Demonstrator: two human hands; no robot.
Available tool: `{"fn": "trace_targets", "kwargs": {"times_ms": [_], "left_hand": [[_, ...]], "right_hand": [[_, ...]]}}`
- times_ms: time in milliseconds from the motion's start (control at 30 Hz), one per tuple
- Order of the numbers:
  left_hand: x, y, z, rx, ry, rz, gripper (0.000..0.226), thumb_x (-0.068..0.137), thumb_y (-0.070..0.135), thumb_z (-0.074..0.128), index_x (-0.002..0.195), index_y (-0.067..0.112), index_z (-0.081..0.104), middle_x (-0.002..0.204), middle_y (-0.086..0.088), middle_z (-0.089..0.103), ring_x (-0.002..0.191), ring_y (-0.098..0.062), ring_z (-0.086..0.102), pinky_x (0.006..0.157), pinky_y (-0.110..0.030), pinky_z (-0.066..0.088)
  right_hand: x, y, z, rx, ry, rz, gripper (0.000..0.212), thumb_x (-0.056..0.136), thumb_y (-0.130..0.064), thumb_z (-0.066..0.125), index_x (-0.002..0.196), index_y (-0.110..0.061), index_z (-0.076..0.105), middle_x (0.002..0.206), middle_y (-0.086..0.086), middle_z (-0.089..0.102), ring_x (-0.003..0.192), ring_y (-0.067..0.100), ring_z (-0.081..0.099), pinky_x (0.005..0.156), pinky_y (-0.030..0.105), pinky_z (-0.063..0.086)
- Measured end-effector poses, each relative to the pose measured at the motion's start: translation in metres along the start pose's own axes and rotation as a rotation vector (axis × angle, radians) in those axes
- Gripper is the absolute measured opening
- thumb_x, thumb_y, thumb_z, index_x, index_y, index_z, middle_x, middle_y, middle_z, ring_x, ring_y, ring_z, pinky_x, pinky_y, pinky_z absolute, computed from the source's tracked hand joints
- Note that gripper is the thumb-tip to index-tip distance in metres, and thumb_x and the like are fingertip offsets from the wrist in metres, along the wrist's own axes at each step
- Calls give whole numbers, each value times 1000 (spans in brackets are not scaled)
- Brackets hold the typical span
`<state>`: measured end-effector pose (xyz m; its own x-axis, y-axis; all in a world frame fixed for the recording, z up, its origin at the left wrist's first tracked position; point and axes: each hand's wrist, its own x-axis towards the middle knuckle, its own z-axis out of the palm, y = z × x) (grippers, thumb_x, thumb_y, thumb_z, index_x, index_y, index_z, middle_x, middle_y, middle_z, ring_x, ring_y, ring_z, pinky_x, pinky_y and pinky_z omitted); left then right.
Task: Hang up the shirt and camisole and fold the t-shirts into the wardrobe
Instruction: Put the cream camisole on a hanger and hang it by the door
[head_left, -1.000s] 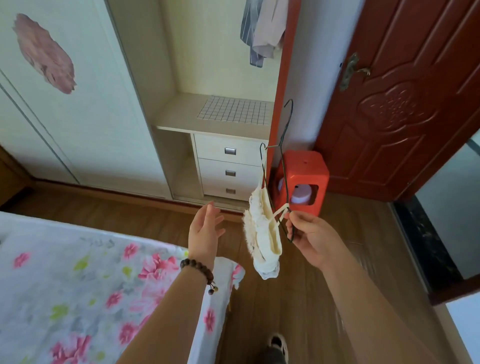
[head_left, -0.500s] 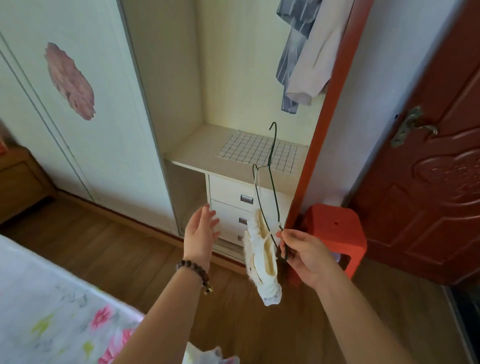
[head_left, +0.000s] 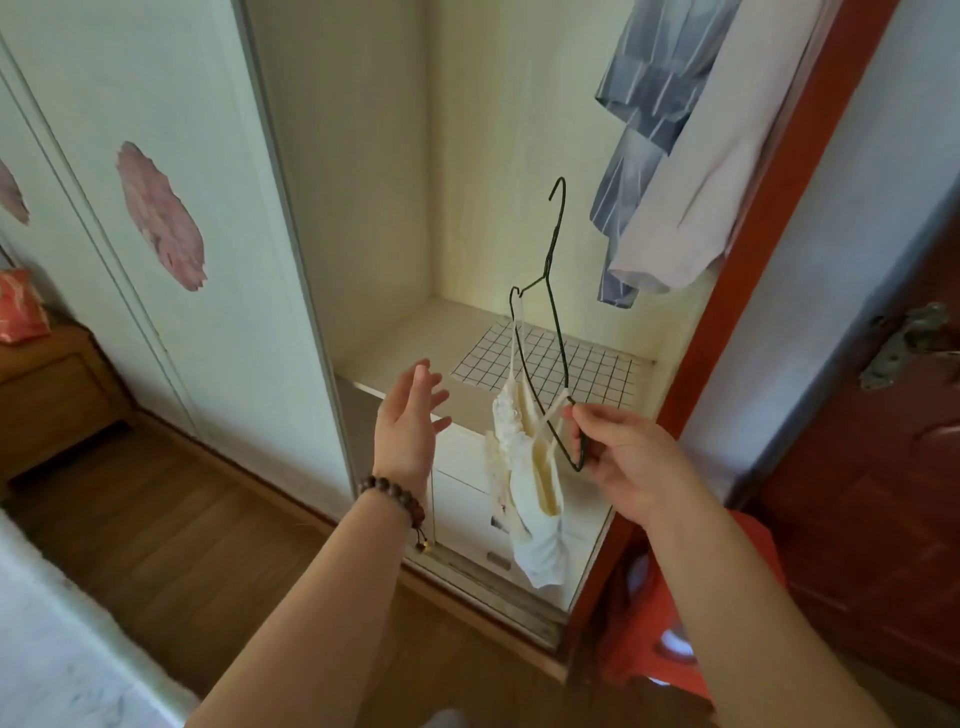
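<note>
A cream lace camisole (head_left: 530, 483) hangs by its straps from a dark wire hanger (head_left: 558, 332), whose hook points up toward the open wardrobe (head_left: 363, 208). My right hand (head_left: 628, 460) pinches the hanger's lower corner, along with a strap. Just left of the camisole, my left hand (head_left: 410, 421) is raised with fingers spread, touching nothing; a bead bracelet circles that wrist. Inside the wardrobe at the upper right hang a blue striped shirt (head_left: 649, 104) and a pale garment (head_left: 711, 171).
A checked mat (head_left: 587, 364) lies on the wardrobe shelf above white drawers (head_left: 467, 483). A red stool (head_left: 691, 623) stands at the wardrobe's right, beside a dark red door (head_left: 883, 493). A bed edge (head_left: 62, 649) is at lower left and a wooden nightstand (head_left: 57, 395) at far left.
I have stepped closer to the wardrobe and my view has tilted up. The hanger with the camisole has risen toward the opening. My left hand has stayed open beside it.
</note>
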<state>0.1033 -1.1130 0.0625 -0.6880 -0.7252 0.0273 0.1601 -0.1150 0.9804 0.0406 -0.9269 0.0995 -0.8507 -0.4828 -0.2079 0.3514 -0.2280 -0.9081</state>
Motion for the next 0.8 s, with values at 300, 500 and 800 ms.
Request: {"fn": "trace_targets", "kwargs": {"times_ms": [300,500,800], "left_hand": [[124,46,44,-89,-102,110,38,99,40,43,129,19,53,117,4,62,108,-13,61,92,-40,53],[240,78,51,-103,-248,155,42,98,43,44,132,19,53,120,3,63,107,-12,62,91,-39,53],[361,161,78,-190,-447,220,37,99,42,42,126,22,57,119,2,63,108,-15,62,90,-40,54]], "right_hand": [[95,-63,43,-6,21,-93,14,90,-2,55,84,0,67,59,2,61,54,8,56,51,17,48],[167,-103,92,4,105,-178,12,89,-4,58,86,3,67,61,3,61,53,7,57,49,17,49],[228,-185,165,35,240,-378,12,89,-3,57,83,1,67,62,3,63,53,6,58,50,16,49]]}}
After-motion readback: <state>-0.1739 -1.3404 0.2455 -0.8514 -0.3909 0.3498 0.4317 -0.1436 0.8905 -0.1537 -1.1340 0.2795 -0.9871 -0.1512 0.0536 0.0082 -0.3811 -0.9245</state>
